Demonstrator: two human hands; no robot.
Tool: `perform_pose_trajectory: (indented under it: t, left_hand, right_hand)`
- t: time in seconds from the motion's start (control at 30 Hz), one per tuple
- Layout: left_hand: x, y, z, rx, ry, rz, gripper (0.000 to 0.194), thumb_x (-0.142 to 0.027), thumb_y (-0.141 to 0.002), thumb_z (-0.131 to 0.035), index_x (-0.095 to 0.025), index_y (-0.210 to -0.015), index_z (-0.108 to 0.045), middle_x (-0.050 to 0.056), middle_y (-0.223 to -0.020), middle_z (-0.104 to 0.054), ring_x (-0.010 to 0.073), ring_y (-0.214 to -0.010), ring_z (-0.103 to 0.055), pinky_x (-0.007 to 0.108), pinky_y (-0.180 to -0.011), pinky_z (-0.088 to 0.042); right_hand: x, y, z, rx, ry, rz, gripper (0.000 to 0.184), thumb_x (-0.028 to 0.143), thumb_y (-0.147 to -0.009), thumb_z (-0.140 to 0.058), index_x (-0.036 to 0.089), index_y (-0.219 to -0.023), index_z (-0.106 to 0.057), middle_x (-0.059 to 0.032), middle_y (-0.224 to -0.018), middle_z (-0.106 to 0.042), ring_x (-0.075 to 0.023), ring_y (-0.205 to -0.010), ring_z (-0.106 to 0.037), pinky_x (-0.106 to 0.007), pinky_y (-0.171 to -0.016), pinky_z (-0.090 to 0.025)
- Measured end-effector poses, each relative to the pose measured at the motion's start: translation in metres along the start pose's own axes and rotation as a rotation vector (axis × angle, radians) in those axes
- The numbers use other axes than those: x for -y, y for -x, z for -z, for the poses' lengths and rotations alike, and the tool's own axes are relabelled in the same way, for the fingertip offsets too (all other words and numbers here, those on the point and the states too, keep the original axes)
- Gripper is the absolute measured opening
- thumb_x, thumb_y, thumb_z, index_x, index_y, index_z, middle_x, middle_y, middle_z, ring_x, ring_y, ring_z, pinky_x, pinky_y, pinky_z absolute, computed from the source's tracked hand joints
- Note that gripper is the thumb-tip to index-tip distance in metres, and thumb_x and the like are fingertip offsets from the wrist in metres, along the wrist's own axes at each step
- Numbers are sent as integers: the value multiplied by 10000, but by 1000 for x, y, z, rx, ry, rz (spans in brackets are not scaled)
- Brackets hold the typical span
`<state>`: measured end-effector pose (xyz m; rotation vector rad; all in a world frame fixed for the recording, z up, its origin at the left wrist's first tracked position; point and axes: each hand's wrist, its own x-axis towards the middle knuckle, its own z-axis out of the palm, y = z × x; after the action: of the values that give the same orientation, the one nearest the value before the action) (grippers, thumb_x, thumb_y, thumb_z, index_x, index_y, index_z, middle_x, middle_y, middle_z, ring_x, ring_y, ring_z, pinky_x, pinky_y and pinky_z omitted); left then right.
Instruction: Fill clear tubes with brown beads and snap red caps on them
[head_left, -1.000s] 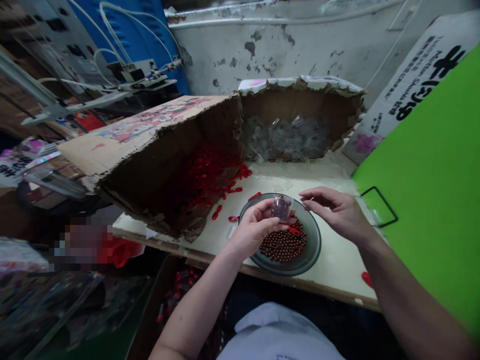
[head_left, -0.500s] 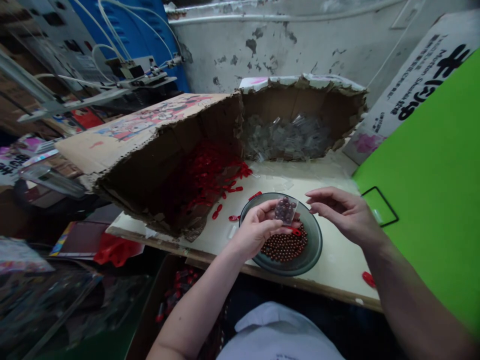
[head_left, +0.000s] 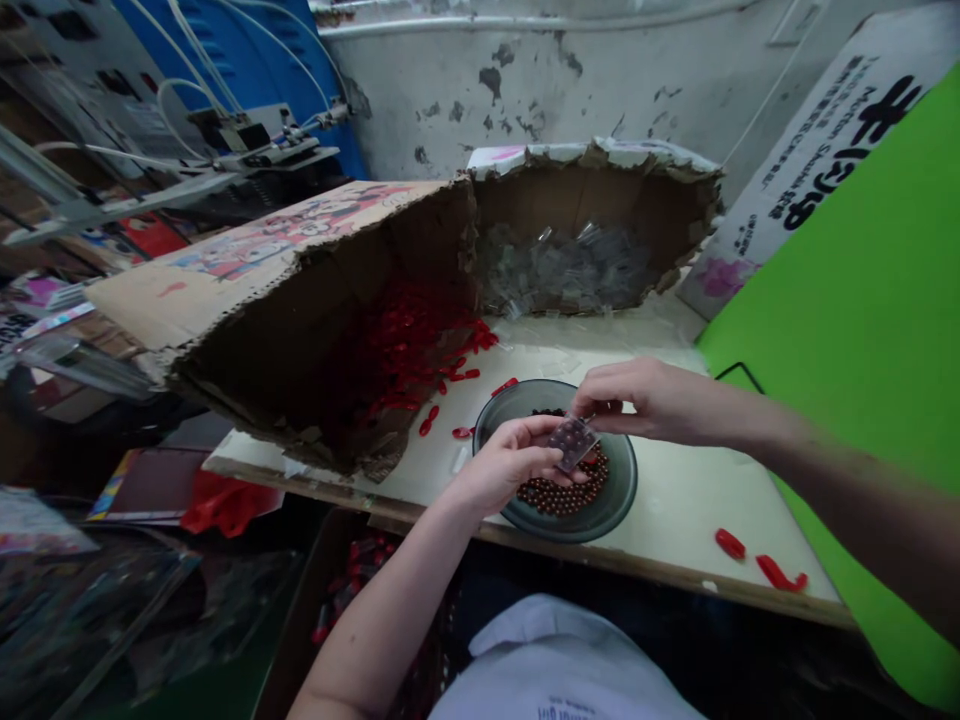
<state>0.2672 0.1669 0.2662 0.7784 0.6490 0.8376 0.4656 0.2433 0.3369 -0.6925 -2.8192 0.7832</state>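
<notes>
Above a bead bowl (head_left: 592,530), left hand (head_left: 502,465) cradling clear bag (head_left: 573,443), right hand (head_left: 645,400) pinching it

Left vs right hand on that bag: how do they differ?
The left hand is lower, curled and cradling the small clear bag of brown beads; the right hand comes in higher from the side, pinching its top edge with the fingertips. Both are bare, over the shallow grey bowl.

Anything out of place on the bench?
Yes: stray red plastic pieces lie loose on the white bench top, right of the grey bowl, apart from the heap in the torn cardboard box.
</notes>
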Motion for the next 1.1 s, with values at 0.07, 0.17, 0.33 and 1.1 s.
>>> perform_pose_trajectory:
  t: [0.07,0.17,0.33,1.1]
  left_hand:
    - [3,0,2,-1,4,11,382,-130,-707,-667,-108,-1086,-623,123,-935,-719,165,-721,-703,235,-676,-517]
    - [8,3,11,-17,-4,-1,382,-169,-719,-686,-122,-1093,-626,134,-1015,-704,180,-775,-702,252,-706,-521]
    - [21,16,40,-212,-51,-126,307,-282,-762,-706,-132,-1023,-647,123,-979,-718,178,-800,-690,256,-707,-530]
    - [64,19,47,-408,-143,-108,314,-323,-742,-726,-134,-991,-688,98,-946,-721,159,-790,-664,253,-724,-512]
  right_hand:
    - [1,2,2,5,8,-7,151,285,-890,-550,204,-921,-673,-22,-846,-667,-125,-723,-585,-239,-647,-418]
    - [-6,9,-1,-91,-20,-82,165,330,-873,-564,218,-918,-677,-17,-838,-673,-131,-714,-587,-242,-637,-419]
    - [-46,27,-53,-70,-61,-296,158,307,-863,-551,204,-886,-669,-27,-810,-674,-153,-700,-596,-262,-634,-437]
    - [-80,22,-147,-194,-726,-613,358,397,-876,-549,144,-1125,-597,-96,-1055,-674,-183,-924,-647,-308,-786,-519]
